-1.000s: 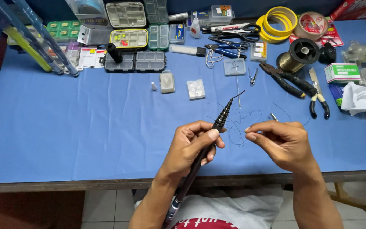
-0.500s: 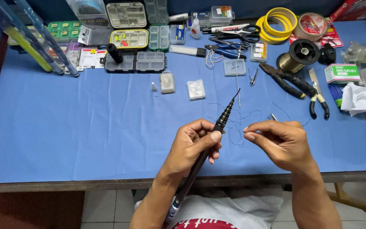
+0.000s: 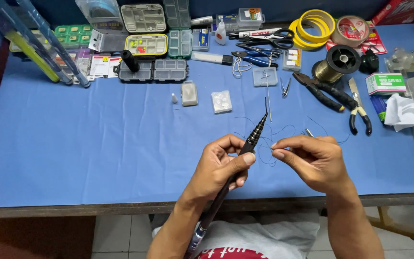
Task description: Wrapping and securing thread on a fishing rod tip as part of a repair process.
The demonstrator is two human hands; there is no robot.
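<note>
A smooth blue cloth covers the bench (image 3: 73, 158), whose dark wooden edge runs along the lower part of the frame. At lower centre the left hand (image 3: 219, 168) is clenched around a slim black telescopic rod (image 3: 252, 139), thumb pressed against its ringed, stepped upper section; the rod rises from the bottom edge of the frame and tapers to a fine tip pointing towards the middle of the frame. Just to the right, the right hand (image 3: 312, 160) pinches a hair-thin dark line (image 3: 264, 148) between thumb and forefinger, the line curling in loose loops between the two hands and over the cloth. Above the hands lie two small pale plastic packets (image 3: 221, 101), one rounded, one square and clear. Along the upper edge sits a cluster of compartmented plastic tackle boxes (image 3: 154, 69), grey, green and yellow-rimmed. In the upper right are two stacked yellow rings of tape (image 3: 312, 26), one brown tape roll (image 3: 350, 29) and one black spool (image 3: 339, 62) wound with pale shiny line. Two pairs of black-handled pliers (image 3: 331, 93) lie at right, beside crumpled white tissue (image 3: 403, 112). Scissors (image 3: 264, 36) with black handles rest at upper centre.
</note>
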